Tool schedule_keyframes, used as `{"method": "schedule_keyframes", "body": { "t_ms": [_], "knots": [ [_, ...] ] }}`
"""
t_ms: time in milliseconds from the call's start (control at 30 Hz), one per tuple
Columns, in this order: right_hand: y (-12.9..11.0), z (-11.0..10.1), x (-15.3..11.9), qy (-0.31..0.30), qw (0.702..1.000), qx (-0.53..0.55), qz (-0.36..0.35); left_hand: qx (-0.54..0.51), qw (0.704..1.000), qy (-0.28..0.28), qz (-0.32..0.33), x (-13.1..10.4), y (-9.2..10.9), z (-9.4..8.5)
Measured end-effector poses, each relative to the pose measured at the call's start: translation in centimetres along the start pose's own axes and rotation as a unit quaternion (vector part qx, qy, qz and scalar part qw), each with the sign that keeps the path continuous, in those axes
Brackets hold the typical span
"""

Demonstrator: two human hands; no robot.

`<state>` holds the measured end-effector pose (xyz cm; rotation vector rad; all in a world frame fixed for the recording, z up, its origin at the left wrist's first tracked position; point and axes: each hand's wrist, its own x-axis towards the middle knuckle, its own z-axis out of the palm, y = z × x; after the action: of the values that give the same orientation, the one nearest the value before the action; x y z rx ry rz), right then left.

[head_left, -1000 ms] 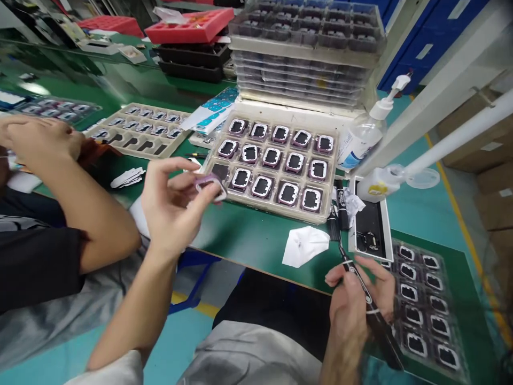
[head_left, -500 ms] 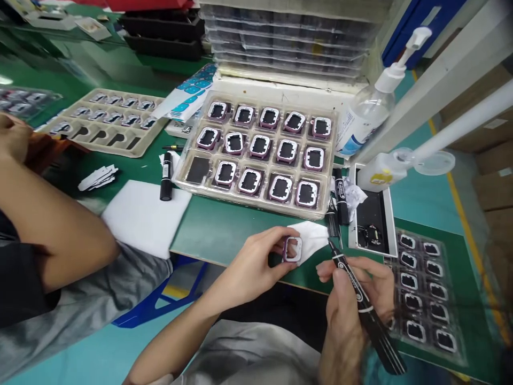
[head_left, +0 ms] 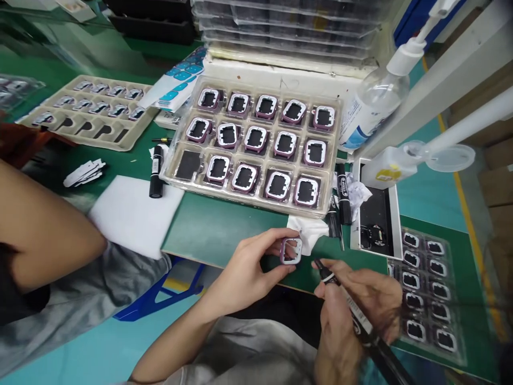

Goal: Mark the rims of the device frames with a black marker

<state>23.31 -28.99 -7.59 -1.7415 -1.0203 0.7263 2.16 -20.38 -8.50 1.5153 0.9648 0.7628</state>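
Observation:
Between the thumb and fingers of my left hand is a watch case frame, purple on its sides with a pale face ring. My right hand grips a black marker pen whose dark tip points up and left, a short gap from the frame. Behind the frame a crumpled white cloth lies on the green table. Beyond my hands a clear tray holds several similar purple frames in rows; its front left pocket has none.
To the right stand a pump bottle, a smaller white bottle and a white-rimmed box. Another frame tray lies at far right. Markers lie beside the box. A co-worker's arm is at left, near a white pad.
The marker has turned in my right hand, and its tip sits lower and further left. My left hand still holds the frame, slightly turned. The whole view has shifted a little.

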Motion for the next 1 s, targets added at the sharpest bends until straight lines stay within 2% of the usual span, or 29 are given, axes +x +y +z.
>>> {"method": "schedule_keyframes", "body": {
  "t_ms": [67, 133, 233, 300, 567, 667, 867, 1000],
  "knots": [
    [0.0, 0.8, 0.2, -0.032, 0.999, 0.024, -0.026, -0.034, 0.999, -0.006, -0.011, 0.2, 0.2, 0.0],
    [-0.5, 2.2, 0.3, -0.027, 0.994, 0.070, -0.080, -0.059, 0.998, -0.011, -0.020, 0.5, 0.3, 0.1],
    [-1.6, 4.3, 0.0, 0.081, 0.981, 0.109, -0.139, -0.059, 0.998, -0.012, -0.020, 0.5, 0.3, 0.2],
    [-1.9, 5.0, -0.2, 0.095, 0.977, 0.107, -0.158, -0.047, 0.999, -0.005, -0.010, 0.4, 0.1, 0.2],
    [-1.7, 4.5, -0.7, 0.111, 0.968, 0.006, -0.224, -0.004, 1.000, 0.024, 0.007, -0.1, -0.3, 0.8],
    [-1.9, 4.4, -0.7, 0.085, 0.973, -0.020, -0.214, 0.006, 1.000, 0.027, 0.011, -0.2, -0.4, 0.9],
    [-0.9, 4.5, -0.8, 0.108, 0.969, -0.021, -0.221, 0.027, 0.999, 0.028, 0.022, -0.2, -0.5, 0.9],
    [-1.1, 4.6, -0.7, 0.114, 0.967, -0.034, -0.228, 0.038, 0.998, 0.033, 0.040, -0.2, -0.4, 1.0]
  ]
}}
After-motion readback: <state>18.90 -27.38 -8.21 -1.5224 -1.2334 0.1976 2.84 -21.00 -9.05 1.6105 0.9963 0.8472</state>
